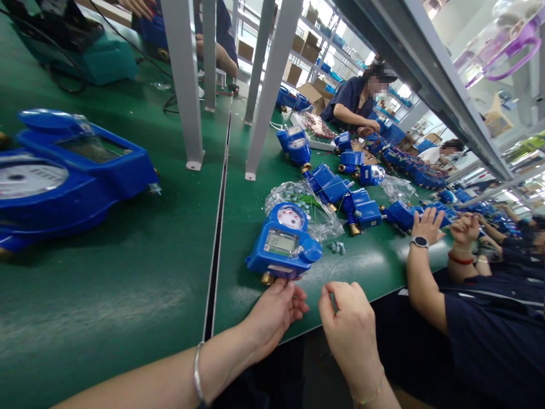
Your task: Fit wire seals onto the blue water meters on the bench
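Observation:
A blue water meter point(283, 241) with a round dial, a small display and brass fittings is on the green bench in front of me. My left hand point(275, 315) is at its near edge, thumb and forefinger gripping the underside, the other fingers loosely curled. To the right, apart from the meter, my right hand point(351, 321) is closed with thumb and forefinger pressed together. What it holds, if anything, is hidden. Behind the meter lies a clear plastic bag point(313, 207) with green wires and small pale parts. Several small grey-blue pieces point(338, 247) lie beside it.
A larger-looking blue meter point(72, 176) lies at the left. Grey metal posts point(185, 85) stand on the bench point(170, 284), near a dark gap. More blue meters point(332, 184) stretch to the back right. A co-worker's watch-wearing arm point(426, 272) is close at right; other people sit beyond.

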`<state>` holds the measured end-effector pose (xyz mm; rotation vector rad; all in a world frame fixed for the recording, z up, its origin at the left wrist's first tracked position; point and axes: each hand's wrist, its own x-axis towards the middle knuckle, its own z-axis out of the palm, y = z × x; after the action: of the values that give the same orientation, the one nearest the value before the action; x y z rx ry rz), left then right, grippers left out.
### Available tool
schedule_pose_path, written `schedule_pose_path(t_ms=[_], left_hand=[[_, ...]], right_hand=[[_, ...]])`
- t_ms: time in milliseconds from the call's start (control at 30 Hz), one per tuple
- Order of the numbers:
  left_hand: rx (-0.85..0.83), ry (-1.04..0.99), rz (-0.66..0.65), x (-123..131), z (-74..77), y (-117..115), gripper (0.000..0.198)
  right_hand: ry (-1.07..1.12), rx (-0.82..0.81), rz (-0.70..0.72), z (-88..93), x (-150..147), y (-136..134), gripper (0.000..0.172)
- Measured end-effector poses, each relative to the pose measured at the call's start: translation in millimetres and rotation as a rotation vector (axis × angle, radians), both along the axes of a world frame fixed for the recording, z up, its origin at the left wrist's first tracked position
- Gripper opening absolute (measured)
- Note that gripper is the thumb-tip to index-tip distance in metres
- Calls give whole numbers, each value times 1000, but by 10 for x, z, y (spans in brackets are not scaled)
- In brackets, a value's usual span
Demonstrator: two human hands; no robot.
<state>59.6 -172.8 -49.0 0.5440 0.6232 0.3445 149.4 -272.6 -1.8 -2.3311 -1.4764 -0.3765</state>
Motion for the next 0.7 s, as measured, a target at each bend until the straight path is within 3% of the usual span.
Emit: schedule_pose_path(t_ms=[433,700], left_hand=[[-8,-54,-10,-1,-102,-4,6],[64,-74,-24,13,-139,-20,16]], right_hand=[[-59,-42,68,62,-24,140,17],[1,-37,125,-115,-49,343,19]])
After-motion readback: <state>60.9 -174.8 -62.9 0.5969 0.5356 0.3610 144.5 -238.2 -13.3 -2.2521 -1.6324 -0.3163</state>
